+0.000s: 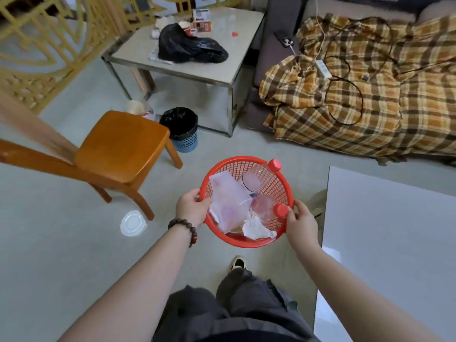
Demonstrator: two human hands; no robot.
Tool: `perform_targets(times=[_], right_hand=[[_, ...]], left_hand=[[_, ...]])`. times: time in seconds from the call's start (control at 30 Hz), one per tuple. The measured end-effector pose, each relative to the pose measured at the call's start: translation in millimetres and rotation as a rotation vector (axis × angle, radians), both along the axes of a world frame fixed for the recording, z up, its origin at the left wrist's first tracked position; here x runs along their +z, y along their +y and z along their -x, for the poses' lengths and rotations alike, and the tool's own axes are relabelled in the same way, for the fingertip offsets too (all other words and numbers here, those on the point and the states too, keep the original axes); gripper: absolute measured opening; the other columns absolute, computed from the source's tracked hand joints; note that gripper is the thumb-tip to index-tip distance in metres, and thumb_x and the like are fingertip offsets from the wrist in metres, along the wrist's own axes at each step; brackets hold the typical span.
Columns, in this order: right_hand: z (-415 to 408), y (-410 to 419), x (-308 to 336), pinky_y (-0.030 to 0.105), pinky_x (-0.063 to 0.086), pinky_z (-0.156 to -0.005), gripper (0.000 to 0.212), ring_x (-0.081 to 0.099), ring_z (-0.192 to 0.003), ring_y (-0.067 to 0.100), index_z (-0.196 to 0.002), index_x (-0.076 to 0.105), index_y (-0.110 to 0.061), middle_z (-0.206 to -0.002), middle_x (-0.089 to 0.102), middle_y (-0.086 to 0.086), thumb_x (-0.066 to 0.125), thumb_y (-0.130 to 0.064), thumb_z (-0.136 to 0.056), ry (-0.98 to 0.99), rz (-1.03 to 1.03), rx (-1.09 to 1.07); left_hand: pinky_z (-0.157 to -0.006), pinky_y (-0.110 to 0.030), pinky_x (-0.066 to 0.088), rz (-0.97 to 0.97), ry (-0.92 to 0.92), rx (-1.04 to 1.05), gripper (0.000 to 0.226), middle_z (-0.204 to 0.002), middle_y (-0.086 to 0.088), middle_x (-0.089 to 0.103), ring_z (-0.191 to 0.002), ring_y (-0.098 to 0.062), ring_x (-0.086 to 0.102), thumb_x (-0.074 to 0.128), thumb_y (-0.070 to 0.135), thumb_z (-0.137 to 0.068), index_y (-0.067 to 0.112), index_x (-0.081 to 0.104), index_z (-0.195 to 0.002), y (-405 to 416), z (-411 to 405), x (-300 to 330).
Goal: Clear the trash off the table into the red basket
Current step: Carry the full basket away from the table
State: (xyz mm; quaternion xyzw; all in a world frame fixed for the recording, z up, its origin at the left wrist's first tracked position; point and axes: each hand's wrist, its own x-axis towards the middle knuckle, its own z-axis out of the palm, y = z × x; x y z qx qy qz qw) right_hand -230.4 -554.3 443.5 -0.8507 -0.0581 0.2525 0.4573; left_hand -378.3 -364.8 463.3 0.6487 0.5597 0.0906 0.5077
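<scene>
Your left hand (191,208) had its fingers curled over the near-left rim of the red basket (223,172), thumb on top, pinching the rim; your right hand (301,223) clamped the near-right rim the same way, thumb beside a red bottle cap. Between your fingers the basket hung above the floor, already loaded: a translucent plastic bag (228,203) lay just inside your left fingertips, crumpled white tissue (256,228) sat nearest you, and two clear bottles (256,178) with red caps lay toward your right fingers and beyond them. Just right of your right hand, the white table (385,230) showed no trash on the part in view, so I judge that table cleared, or nearly. Left of your left hand, a clear plastic lid (133,222) lay on the floor by the wooden chair (118,149). Far beyond your fingers, the side table (237,40) carried a black bag (190,45), cups and boxes; whether those counted as your job, I could not tell.
</scene>
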Motion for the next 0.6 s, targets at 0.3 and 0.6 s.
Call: perform_targets(times=[0.3,0.6], right_hand=[[-88,91,-13,0.036,0.048,-0.087,0.033,0.059,-0.095,0.019,-0.125,0.055,-0.022,-0.104,0.064,-0.001,0.045,-0.018,-0.094,0.035,0.042,-0.139],[-175,225,-51,0.04,0.052,-0.087,0.034,0.061,-0.097,0.022,-0.129,0.05,-0.023,-0.11,0.065,0.004,0.042,-0.021,-0.096,0.094,0.114,-0.207]], left_hand=[[-0.072,-0.05,0.058,-0.018,0.0,-0.051,0.013,-0.078,-0.013,0.072,-0.079,-0.034,0.068,0.058,0.013,-0.089,0.009,0.068,-0.081,96,-105,-21],[-0.057,-0.038,0.048,0.012,0.049,-0.031,0.019,-0.076,-0.024,0.066,-0.066,-0.036,0.057,0.054,0.008,-0.089,-0.005,0.061,-0.077,228,-211,-67]])
